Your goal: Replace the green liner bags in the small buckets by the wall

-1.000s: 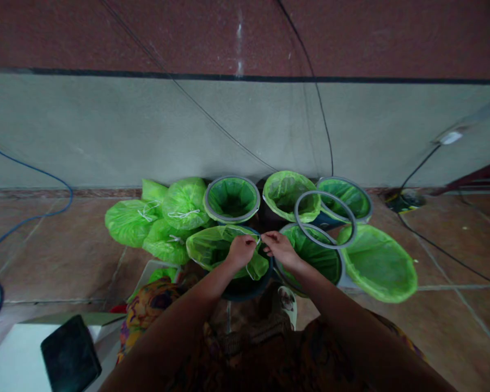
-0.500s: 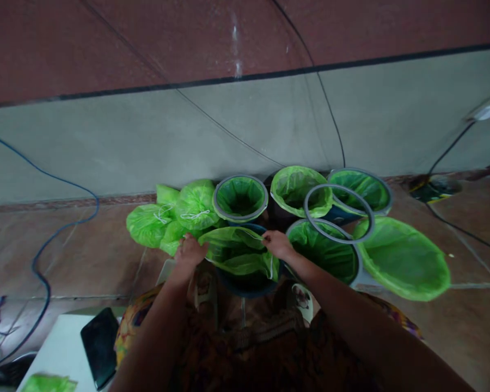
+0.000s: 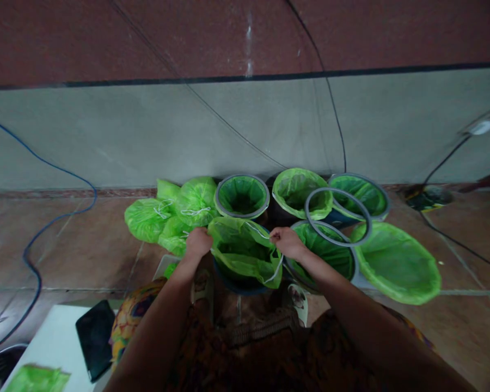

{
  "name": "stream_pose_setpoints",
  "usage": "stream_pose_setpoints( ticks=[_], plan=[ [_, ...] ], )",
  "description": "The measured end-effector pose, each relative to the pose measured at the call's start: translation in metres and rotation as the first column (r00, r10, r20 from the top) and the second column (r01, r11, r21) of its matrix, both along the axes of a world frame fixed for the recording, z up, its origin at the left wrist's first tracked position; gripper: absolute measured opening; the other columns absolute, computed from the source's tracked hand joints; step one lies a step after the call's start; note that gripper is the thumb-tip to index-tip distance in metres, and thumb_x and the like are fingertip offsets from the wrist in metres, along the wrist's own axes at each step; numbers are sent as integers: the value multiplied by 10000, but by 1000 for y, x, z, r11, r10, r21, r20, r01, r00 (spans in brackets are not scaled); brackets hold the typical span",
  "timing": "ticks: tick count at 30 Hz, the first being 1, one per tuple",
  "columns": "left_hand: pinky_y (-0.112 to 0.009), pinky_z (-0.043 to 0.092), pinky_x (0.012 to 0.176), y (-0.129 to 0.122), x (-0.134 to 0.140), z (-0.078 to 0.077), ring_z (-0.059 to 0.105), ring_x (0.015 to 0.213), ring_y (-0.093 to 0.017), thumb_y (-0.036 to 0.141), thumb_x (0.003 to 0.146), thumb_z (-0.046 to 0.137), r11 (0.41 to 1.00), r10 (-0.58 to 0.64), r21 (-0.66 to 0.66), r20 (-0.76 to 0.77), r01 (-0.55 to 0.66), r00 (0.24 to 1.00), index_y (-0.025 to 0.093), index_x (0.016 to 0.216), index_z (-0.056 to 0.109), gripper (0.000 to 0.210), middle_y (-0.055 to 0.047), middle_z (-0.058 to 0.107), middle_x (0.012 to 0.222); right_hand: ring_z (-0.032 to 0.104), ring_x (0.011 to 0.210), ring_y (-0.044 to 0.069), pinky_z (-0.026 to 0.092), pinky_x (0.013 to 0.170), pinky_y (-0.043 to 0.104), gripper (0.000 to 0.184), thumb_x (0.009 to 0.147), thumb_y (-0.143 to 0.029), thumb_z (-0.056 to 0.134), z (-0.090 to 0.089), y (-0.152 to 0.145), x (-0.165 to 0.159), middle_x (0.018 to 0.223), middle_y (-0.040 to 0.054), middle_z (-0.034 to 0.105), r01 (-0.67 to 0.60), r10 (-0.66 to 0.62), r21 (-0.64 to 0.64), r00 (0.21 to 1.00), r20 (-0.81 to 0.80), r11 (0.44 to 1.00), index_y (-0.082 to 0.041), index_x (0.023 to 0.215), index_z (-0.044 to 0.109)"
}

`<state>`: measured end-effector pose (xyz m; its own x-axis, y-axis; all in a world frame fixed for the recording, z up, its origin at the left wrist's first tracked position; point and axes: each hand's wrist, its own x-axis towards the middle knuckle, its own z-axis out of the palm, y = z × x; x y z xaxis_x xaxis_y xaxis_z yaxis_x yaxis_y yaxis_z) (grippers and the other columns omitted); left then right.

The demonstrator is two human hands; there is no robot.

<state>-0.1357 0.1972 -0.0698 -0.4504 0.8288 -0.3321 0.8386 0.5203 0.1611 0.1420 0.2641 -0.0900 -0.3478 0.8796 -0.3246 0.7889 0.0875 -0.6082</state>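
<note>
Bins (image 3: 237,285) along a wall (image 3: 126,130)
Tied bags (image 3: 196,200) lie left of them; a ring (image 3: 326,190) lies across those at right.

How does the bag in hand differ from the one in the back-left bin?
Rim: the held bag has no ring round its mouth; the back-left bag has a grey ring.
Shape: the held bag's mouth is slack and uneven between the left hand and right hand; the back-left bag's is evenly round.
Shared: both green, both open.
</note>
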Motion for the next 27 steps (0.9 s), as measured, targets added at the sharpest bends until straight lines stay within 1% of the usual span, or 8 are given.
stream_pose_setpoints(
  ticks=[4, 8, 12, 14, 16, 19, 24, 27],
  plan=[
    [-260, 454, 674, 5, 8, 9, 674, 863, -224, 151, 813, 437, 995, 40, 96, -25, -37, 999, 164, 904, 724, 302, -102, 731, 922, 557, 569, 126, 389, 540, 225, 83, 716, -133, 594, 1, -6, 12, 578, -6, 616, -38, 15, -123, 983, -181, 992, -164, 677, 660],
    [-258, 406, 637, 8, 17, 11, 632, 761, -192, 156, 801, 434, 985, 1, 171, 44, -8, 999, 157, 813, 698, 265, -73, 691, 791, 512, 484, 108, 392, 503, 225, 50, 676, -175, 612, -1, -15, 15, 515, -38, 539, -70, -43, -316, 941, -336, 946, -174, 630, 594],
    [-247, 340, 576, 9, 22, 14, 517, 605, -138, 155, 743, 450, 952, -128, 304, 246, 49, 961, 169, 602, 584, 195, 2, 525, 572, 506, 489, 100, 414, 515, 234, 121, 679, -275, 651, 12, -21, 9, 550, -46, 530, -129, -72, -375, 876, -477, 918, -177, 664, 581],
    [-236, 315, 551, 11, 19, 17, 460, 564, -116, 179, 724, 463, 911, -170, 413, 376, 0, 911, 177, 563, 524, 172, 31, 441, 526, 515, 504, 98, 429, 532, 239, 168, 687, -317, 671, 22, -23, 7, 575, -52, 524, -206, -49, -386, 829, -557, 899, -175, 683, 582],
    [-226, 308, 533, 13, 15, 19, 425, 543, -104, 213, 719, 477, 864, -170, 490, 496, -113, 851, 181, 572, 509, 153, 47, 407, 513, 527, 519, 96, 448, 561, 244, 200, 694, -341, 691, 32, -25, 6, 597, -56, 520, -254, -61, -410, 784, -618, 876, -172, 696, 583],
    [-214, 312, 515, 17, 14, 21, 403, 529, -98, 249, 718, 496, 814, -151, 521, 616, -255, 773, 180, 610, 532, 133, 55, 414, 511, 551, 555, 96, 478, 624, 257, 226, 704, -353, 722, 46, -30, 8, 634, -53, 544, -315, -99, -457, 726, -680, 832, -167, 734, 598],
    [-210, 391, 553, 26, 24, 22, 466, 566, -99, 292, 741, 532, 770, -234, 550, 714, -323, 659, 171, 761, 614, 148, 49, 526, 594, 589, 611, 117, 477, 644, 259, 277, 717, -390, 746, 64, -38, 9, 671, -15, 617, -522, -36, -509, 673, -739, 684, -152, 794, 627],
    [-241, 470, 681, 30, 28, 17, 576, 714, -125, 326, 759, 563, 766, -245, 558, 712, -319, 658, 164, 921, 644, 243, 7, 650, 800, 575, 621, 110, 457, 649, 250, 313, 726, -431, 736, 60, -37, 8, 680, -12, 628, -543, 43, -505, 708, -705, 671, -148, 801, 624]
  ],
)
